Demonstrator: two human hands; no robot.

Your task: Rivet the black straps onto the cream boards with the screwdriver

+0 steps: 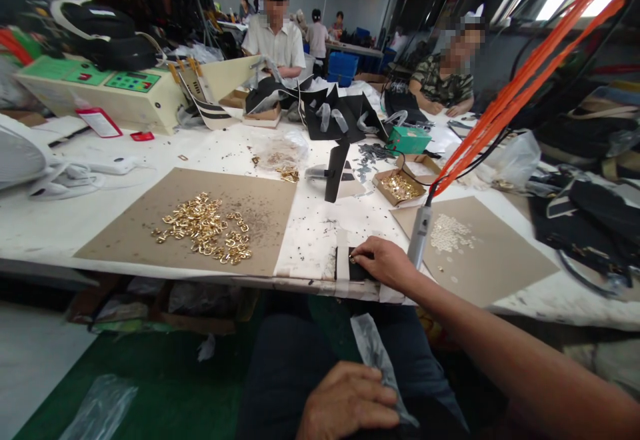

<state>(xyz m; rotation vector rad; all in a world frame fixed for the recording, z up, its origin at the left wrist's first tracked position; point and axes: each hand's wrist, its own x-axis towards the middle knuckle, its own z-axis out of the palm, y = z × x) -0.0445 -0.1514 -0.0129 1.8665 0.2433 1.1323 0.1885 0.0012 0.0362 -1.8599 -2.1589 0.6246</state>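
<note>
My right hand [383,263] lies at the table's front edge, its fingertips pressing on a small black fabric or leather piece [345,265] with a tiny gold stud at its corner. Just beyond that hand, a silver handheld power tool [419,235] hangs upright from orange cords. Beside it, a brown card sheet [500,260] carries a heap of small pearly studs [451,233]. Below the table, over my lap, my left hand [347,400] holds a transparent plastic sleeve [376,360]. To the left, gold buckles [203,232] lie piled on another brown card sheet [260,213].
The long white work table [225,160] is littered with small dark bits. A cream control machine [120,93], a green box [407,139] and cardboard trays of gold parts [399,188] stand on it. Several co-workers sit beyond it; black bags lie to the right.
</note>
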